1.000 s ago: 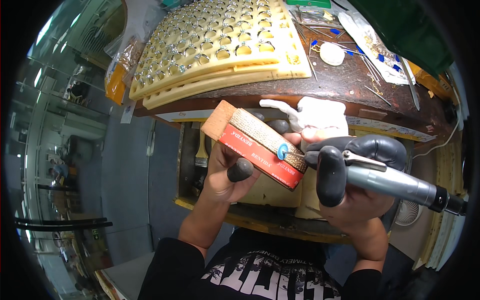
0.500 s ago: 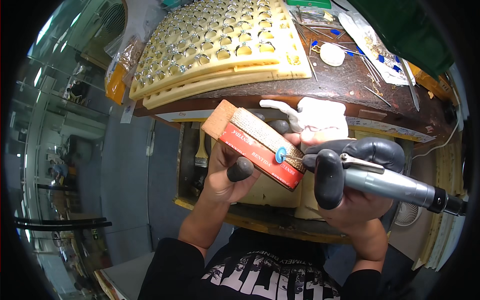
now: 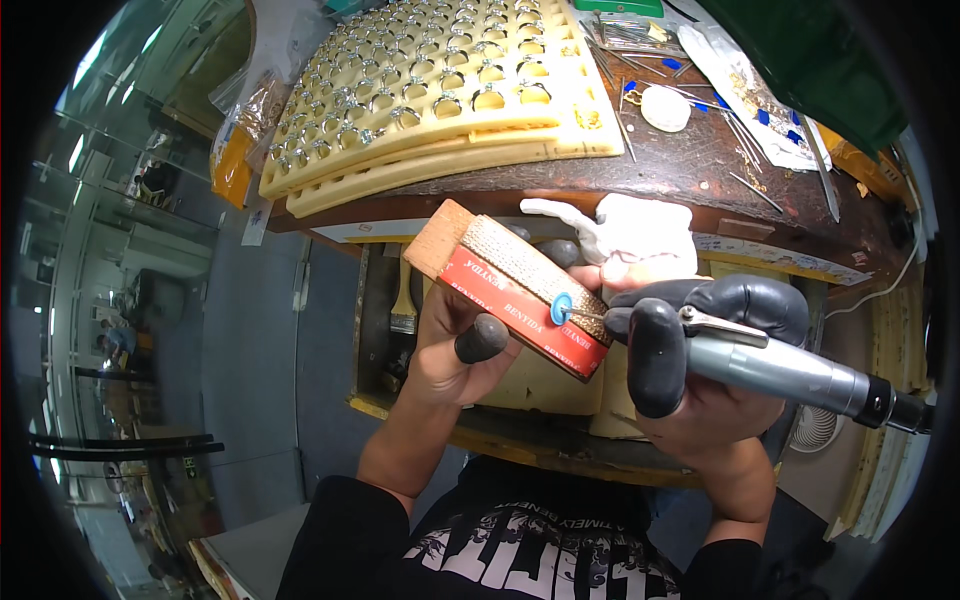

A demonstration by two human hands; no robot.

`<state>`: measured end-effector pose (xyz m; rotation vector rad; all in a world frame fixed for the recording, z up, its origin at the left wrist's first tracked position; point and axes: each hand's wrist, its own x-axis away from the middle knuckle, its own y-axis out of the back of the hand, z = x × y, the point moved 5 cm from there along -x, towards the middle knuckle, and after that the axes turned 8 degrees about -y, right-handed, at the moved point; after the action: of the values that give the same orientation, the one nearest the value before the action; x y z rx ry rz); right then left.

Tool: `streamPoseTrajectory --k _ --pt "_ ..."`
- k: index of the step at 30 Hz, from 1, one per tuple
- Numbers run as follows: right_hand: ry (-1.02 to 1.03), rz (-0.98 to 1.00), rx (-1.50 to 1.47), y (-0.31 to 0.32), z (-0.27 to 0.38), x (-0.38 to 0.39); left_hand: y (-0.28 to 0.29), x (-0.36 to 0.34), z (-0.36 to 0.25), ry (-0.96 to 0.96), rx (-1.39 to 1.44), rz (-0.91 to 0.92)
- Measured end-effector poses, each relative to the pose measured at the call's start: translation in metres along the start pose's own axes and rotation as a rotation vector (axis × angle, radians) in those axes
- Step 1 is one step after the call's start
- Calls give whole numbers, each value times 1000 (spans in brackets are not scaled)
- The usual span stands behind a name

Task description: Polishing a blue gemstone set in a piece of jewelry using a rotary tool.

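My left hand (image 3: pixel 455 360), in black finger cots, grips a wooden block (image 3: pixel 430 240) with a rough, light textured top strip and a red printed side (image 3: pixel 500 300). My right hand (image 3: pixel 705 360), also in black cots, is closed on a silver rotary handpiece (image 3: pixel 780 370). Its small blue disc (image 3: pixel 561 310) is on a thin shaft, touching or very close to the textured strip near the block's right end. Just behind the block lies a crumpled white cloth (image 3: pixel 645 225); some of my fingertips are partly hidden behind the block.
Stacked cream trays of rings (image 3: pixel 430 130) sit on the dark bench (image 3: pixel 700 170), with loose metal tools, a white round piece (image 3: pixel 665 108) and a white bag (image 3: pixel 750 90) at right. Below are an open drawer (image 3: pixel 530 410) and a brush (image 3: pixel 403 305). A distant person (image 3: pixel 120 340) shows behind glass.
The blue disc and the handpiece's tip have shifted very slightly left along the block since a second ago. Both hands otherwise keep their grips and places.
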<state>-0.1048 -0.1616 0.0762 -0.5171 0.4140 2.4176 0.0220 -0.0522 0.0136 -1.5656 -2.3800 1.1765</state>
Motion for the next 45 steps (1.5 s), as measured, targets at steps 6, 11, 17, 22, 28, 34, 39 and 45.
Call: streamPoseTrajectory --k 6,11,17,22,28,34,39,45 --pt "27 12 40 2 4 -3 -1 -1 0 28 -21 -1" --pt "-13 -46 30 5 9 -2 3 -1 3 9 -11 21" --pt "270 -110 293 0 19 -7 -2 -1 2 -67 98 17" --pt "14 -64 -8 5 9 -2 0 -1 1 -67 91 21" --pt "44 -57 19 4 7 -2 -3 -2 1 -72 98 12" --pt "34 -78 -26 4 8 -3 -1 -1 2 -69 104 -1" --pt "6 -47 54 7 10 -4 -2 -1 0 -70 98 10" --pt "10 -56 -55 4 7 -2 0 -3 1 -82 74 35"
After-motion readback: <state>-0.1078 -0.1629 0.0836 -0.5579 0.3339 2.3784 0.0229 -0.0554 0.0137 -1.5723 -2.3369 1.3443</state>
